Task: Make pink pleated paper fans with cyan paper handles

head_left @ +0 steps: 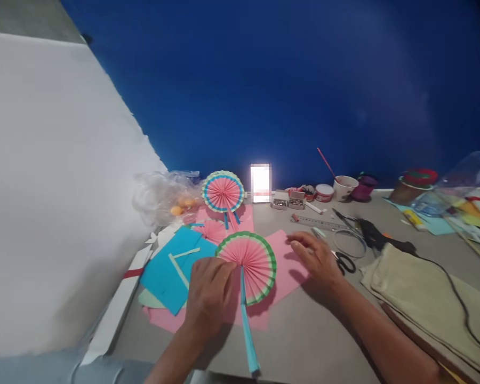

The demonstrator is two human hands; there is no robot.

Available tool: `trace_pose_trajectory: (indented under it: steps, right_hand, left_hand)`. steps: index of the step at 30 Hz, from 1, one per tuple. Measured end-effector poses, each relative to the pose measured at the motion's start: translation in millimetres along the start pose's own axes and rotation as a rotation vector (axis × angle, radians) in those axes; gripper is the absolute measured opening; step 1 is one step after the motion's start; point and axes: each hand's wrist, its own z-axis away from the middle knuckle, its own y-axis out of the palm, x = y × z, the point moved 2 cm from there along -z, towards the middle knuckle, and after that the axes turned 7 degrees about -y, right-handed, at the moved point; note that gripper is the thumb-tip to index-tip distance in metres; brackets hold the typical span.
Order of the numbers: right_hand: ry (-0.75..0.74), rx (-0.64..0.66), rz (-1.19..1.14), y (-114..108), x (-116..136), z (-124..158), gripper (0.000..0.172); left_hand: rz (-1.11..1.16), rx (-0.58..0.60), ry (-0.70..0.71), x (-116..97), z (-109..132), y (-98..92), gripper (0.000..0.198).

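Observation:
A round pleated paper fan [260, 266], pink with a green and white rim, lies in the middle of the head view. Its blue stick handle [248, 336] points toward me. My left hand [210, 290] pinches the fan near its centre, covering its lower left part. My right hand [314, 256] is open, fingers stretched over the right part of the pink paper [278, 245], apart from the fan. Blue paper sheets [164, 277] with pale strips on them lie left of my left hand.
A second paper fan [223, 193] stands at the back, beside a bright screen [261, 184]. To the right are scissors [346, 262], a ruler [324, 222], a black glue gun [380, 237], a folded beige cloth [424, 288] and a white cup [346, 189]. A blue wall [288, 80] rises behind.

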Motion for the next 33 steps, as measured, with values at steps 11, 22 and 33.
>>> trace_pose_trajectory:
  steps: [11, 22, 33]
  right_hand:
    - [0.449, 0.166, -0.574, 24, 8, 9, 0.027]
    - [0.403, 0.33, -0.46, 24, 11, 6, 0.019]
    - [0.466, 0.337, -0.399, 22, 7, 4, 0.015]
  left_hand:
    - [0.4, 0.224, -0.171, -22, -17, 18.5, 0.013]
    - [0.84, 0.771, -0.593, -3, -58, 69.8, 0.013]
    - [0.977, 0.691, -0.873, 11, -51, 75.0, 0.015]
